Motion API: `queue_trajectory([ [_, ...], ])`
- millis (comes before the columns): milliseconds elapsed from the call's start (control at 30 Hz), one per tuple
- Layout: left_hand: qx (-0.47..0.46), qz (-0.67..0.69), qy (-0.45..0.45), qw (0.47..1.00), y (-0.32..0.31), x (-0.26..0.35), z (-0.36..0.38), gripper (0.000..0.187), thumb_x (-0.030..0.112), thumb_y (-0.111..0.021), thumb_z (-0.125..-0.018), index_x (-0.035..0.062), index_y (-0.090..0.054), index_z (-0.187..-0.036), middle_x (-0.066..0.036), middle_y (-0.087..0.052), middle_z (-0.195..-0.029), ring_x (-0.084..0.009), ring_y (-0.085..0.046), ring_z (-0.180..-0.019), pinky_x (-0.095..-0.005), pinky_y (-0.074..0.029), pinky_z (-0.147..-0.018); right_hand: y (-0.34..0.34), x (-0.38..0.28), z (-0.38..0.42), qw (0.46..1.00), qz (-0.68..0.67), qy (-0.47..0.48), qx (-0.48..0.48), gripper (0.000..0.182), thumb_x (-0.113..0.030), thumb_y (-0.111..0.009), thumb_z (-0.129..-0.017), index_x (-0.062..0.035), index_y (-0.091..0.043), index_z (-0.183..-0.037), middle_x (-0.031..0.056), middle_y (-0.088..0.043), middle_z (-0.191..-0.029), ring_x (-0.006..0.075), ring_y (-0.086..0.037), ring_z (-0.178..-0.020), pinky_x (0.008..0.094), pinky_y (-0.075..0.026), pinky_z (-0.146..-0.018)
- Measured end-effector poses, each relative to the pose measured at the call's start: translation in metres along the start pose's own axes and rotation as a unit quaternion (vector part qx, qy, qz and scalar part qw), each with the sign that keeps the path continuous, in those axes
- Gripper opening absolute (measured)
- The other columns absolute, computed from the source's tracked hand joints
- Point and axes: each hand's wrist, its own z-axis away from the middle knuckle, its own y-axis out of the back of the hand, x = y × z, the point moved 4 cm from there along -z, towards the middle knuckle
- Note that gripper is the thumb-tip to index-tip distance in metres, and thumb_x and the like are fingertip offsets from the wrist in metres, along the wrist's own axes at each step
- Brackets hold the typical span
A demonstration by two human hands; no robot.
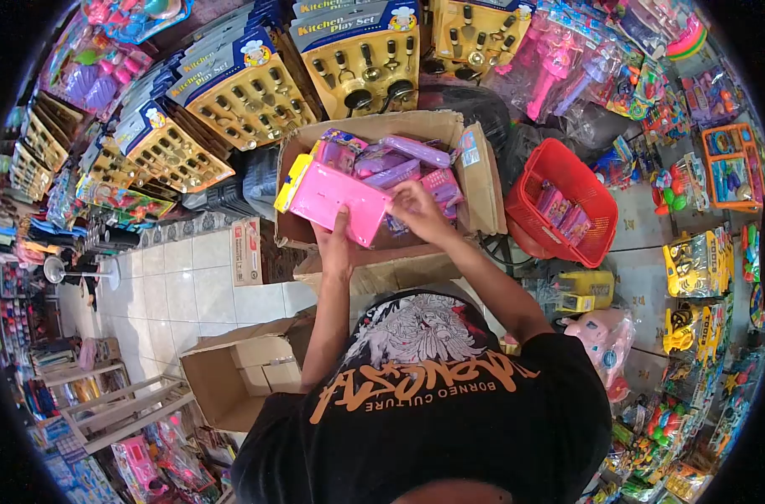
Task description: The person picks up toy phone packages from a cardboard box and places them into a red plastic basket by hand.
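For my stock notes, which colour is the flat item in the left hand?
The flat item is bright pink; it shows best in the head view.

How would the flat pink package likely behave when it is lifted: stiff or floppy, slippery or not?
Probably fairly stiff: the pink package looks flat and straight-edged in the left hand. It may be somewhat slippery, because its surface looks smooth.

Kitchen Play Set packs (354, 60) are arranged in rows at top. An open carton (212, 382) rests on white floor tiles (174, 290) at lower left. Packaged yellow toy vehicles (683, 265) are at right.
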Motion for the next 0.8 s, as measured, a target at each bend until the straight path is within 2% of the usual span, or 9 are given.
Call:
queue_trajectory([
  [67, 0.038, -0.034, 0.004, 0.999, 0.006, 0.003, 0.003, 0.05, 0.007, -0.062, -0.085, 0.0073, -0.031, -0.125, -0.009, -0.046, -0.118, -0.0167, -0.049, -0.107, -0.0328, -0.043, -0.091, 0.03, 0.006, -0.022, 0.986, 0.116, 0.062, 0.097, 0.048, -0.029, -0.075, -0.073, -0.0042, -0.049, -0.105, 0.0091, -0.057, -0.096, 0.0192, -0.056, -0.089, 0.0357, -0.047, -0.079],
  [133, 0.078, -0.067, 0.011, 0.995, 0.013, 0.003, 0.009, 0.047, 0.008, -0.062, -0.085, 0.0072, -0.032, -0.121, -0.009, -0.046, -0.115, -0.0165, -0.049, -0.105, -0.0327, -0.043, -0.091, 0.062, 0.009, -0.049, 0.944, 0.27, 0.092, 0.166, 0.045, -0.022, -0.071, -0.075, -0.0074, -0.046, -0.11, 0.0098, -0.057, -0.099, 0.0207, -0.055, -0.093, 0.0331, -0.044, -0.082],
  [233, 0.076, -0.096, 0.001, 0.992, 0.019, 0.005, 0.01, 0.046, 0.011, -0.061, -0.086, 0.0077, -0.032, -0.122, -0.01, -0.048, -0.114, -0.0182, -0.048, -0.108, -0.0328, -0.044, -0.089, 0.083, 0.01, -0.073, 0.883, 0.434, 0.054, 0.17, 0.049, -0.024, -0.07, -0.074, -0.0083, -0.047, -0.114, 0.0126, -0.057, -0.107, 0.0298, -0.055, -0.1, 0.0419, -0.04, -0.089],
  [367, 0.014, -0.05, -0.014, 0.999, 0.02, 0.002, 0.006, 0.042, 0.016, -0.058, -0.089, 0.0059, -0.035, -0.123, -0.008, -0.048, -0.116, -0.0171, -0.048, -0.107, -0.0324, -0.043, -0.089, 0.084, 0.015, -0.081, 0.813, 0.556, 0.055, 0.164, 0.049, -0.029, -0.069, -0.075, -0.0133, -0.05, -0.118, 0.0125, -0.057, -0.112, 0.0324, -0.054, -0.105, 0.0536, -0.031, -0.093],
  [433, 0.01, -0.03, -0.033, 0.999, 0.02, 0.007, 0.009, 0.04, 0.019, -0.057, -0.09, 0.0052, -0.036, -0.122, -0.008, -0.048, -0.117, -0.0168, -0.049, -0.105, -0.032, -0.043, -0.089, 0.085, 0.017, -0.085, 0.785, 0.607, -0.011, 0.125, 0.047, -0.032, -0.068, -0.076, -0.0183, -0.052, -0.118, 0.0096, -0.059, -0.11, 0.0291, -0.054, -0.106, 0.0601, -0.023, -0.094],
  [533, 0.043, -0.048, -0.014, 0.998, 0.031, 0.011, 0.014, 0.037, 0.024, -0.053, -0.092, 0.0042, -0.04, -0.12, -0.007, -0.049, -0.115, -0.0155, -0.05, -0.103, -0.0304, -0.043, -0.088, 0.088, 0.012, -0.09, 0.784, 0.613, -0.065, 0.069, 0.047, -0.035, -0.068, -0.076, -0.0229, -0.052, -0.118, 0.0064, -0.061, -0.11, 0.0271, -0.054, -0.107, 0.0607, -0.022, -0.093],
  [700, 0.041, -0.074, -0.014, 0.996, 0.048, 0.014, 0.011, 0.042, 0.02, -0.056, -0.091, 0.0038, -0.035, -0.124, -0.008, -0.049, -0.115, -0.014, -0.049, -0.103, -0.0296, -0.042, -0.089, 0.099, -0.02, -0.093, 0.794, 0.6, -0.033, 0.091, 0.043, -0.037, -0.065, -0.077, -0.0226, -0.053, -0.116, 0.0077, -0.062, -0.111, 0.0275, -0.056, -0.105, 0.06, -0.027, -0.089],
  [767, 0.033, -0.093, -0.017, 0.995, 0.05, 0.016, 0.009, 0.045, 0.018, -0.057, -0.09, 0.0034, -0.033, -0.125, -0.008, -0.048, -0.116, -0.0129, -0.048, -0.104, -0.0285, -0.041, -0.09, 0.099, -0.052, -0.09, 0.874, 0.474, 0.049, 0.091, 0.042, -0.035, -0.064, -0.078, -0.0213, -0.052, -0.116, 0.0109, -0.064, -0.105, 0.0298, -0.06, -0.096, 0.053, -0.033, -0.089],
  [800, 0.029, -0.11, -0.046, 0.992, 0.05, 0.02, 0.008, 0.048, 0.019, -0.059, -0.089, 0.0033, -0.032, -0.126, -0.008, -0.048, -0.116, -0.0133, -0.047, -0.104, -0.0284, -0.04, -0.09, 0.094, -0.074, -0.085, 0.844, 0.521, 0.073, 0.104, 0.039, -0.029, -0.065, -0.079, -0.0168, -0.054, -0.114, 0.0126, -0.065, -0.095, 0.0277, -0.064, -0.085, 0.0417, -0.042, -0.084],
])
